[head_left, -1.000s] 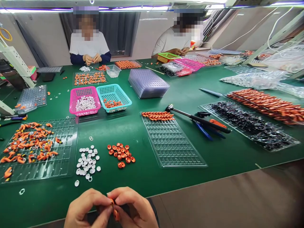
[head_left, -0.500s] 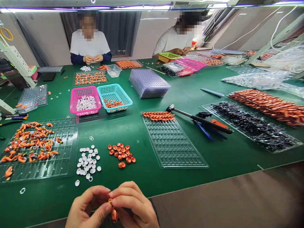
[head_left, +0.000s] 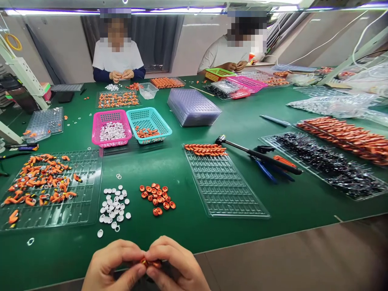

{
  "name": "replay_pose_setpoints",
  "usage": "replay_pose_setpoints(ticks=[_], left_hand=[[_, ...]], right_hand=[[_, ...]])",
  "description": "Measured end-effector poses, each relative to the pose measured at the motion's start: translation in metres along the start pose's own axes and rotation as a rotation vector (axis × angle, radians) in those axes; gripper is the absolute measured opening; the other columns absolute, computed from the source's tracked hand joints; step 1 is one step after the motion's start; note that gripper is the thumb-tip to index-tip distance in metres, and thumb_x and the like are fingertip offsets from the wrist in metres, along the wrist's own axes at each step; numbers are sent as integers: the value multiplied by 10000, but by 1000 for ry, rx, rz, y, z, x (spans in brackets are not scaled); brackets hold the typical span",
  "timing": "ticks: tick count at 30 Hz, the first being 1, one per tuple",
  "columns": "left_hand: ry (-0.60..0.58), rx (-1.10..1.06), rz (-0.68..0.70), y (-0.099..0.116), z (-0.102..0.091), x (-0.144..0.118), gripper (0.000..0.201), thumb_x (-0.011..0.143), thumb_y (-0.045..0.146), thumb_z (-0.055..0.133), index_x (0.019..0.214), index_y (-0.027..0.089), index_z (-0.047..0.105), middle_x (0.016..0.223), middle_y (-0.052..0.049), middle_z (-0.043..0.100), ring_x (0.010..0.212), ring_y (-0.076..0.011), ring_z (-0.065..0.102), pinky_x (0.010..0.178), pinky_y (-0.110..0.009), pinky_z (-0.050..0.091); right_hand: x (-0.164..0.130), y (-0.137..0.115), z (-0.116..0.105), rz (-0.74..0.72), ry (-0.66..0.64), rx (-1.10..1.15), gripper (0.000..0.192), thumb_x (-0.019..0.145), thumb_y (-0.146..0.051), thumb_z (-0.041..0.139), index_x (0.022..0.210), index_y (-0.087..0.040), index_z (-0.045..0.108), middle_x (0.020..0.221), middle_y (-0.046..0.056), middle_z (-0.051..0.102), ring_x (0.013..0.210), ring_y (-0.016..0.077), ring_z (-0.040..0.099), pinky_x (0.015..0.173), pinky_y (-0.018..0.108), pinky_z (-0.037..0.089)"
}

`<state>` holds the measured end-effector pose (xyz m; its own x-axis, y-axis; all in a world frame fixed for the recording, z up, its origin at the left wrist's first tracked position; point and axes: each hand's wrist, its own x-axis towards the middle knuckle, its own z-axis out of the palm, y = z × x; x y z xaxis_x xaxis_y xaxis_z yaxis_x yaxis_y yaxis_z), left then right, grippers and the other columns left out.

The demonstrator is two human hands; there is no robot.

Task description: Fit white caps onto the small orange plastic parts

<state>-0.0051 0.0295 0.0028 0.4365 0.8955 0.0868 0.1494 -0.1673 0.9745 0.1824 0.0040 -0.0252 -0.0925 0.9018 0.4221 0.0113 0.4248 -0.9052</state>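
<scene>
The small orange part [head_left: 150, 263] pinched between the left hand [head_left: 113, 264] and right hand [head_left: 174, 264] is mostly hidden by the fingertips closing on it, its shape impossible to tell, and below the grip both wrists are cut off by the frame's bottom edge.

Pink basket [head_left: 112, 128] (white rings [head_left: 112, 131]), hammer [head_left: 257, 154].

Both hands [head_left: 145, 266] pinch small orange part [head_left: 150, 264], seemingly together.
</scene>
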Motion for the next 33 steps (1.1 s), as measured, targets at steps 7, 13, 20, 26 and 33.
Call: replay_pose_setpoints(ticks=[7, 13, 20, 26, 33], left_hand=[[-58, 111, 158, -3, -5, 0, 363, 838, 23, 680, 1066, 301, 734, 929, -18, 766, 786, -165, 752, 698, -211, 609], [-100, 174, 151, 5, -5, 3, 366, 845, 14, 654, 1070, 295, 722, 952, 2, 781, 828, -153, 754, 740, -184, 599], [-47, 129, 64, 5, -2, 3, 284, 846, 50, 639, 985, 287, 710, 898, 23, 783, 791, -152, 752, 723, -200, 605], [-49, 70, 54, 6, 0, 3, 344, 828, 38, 662, 998, 329, 728, 901, 50, 790, 779, -136, 758, 701, -168, 603], [-47, 44, 19, 9, 0, 6, 347, 826, 19, 629, 993, 308, 728, 883, 37, 782, 764, -137, 756, 695, -171, 605]], right_hand=[[2, -1, 4, 19, 45, -26, 249, 776, -24, 646, 912, -230, 671, 728, 12, 679, 606, 142, 624, 570, 223, 517], [6, -5, 5, -32, 50, -165, 228, 767, -14, 601, 872, -214, 631, 692, 4, 666, 579, 131, 616, 556, 207, 519], [7, -8, 3, -45, 5, -179, 259, 772, -20, 591, 942, -213, 618, 749, 23, 689, 627, 135, 641, 602, 204, 536], [6, -8, 1, -35, -2, -200, 246, 784, -21, 586, 936, -213, 613, 741, 18, 676, 625, 132, 636, 598, 200, 530], [8, -11, 2, -49, -2, -217, 307, 752, 10, 576, 960, -212, 612, 751, 12, 662, 632, 124, 630, 603, 185, 528]])
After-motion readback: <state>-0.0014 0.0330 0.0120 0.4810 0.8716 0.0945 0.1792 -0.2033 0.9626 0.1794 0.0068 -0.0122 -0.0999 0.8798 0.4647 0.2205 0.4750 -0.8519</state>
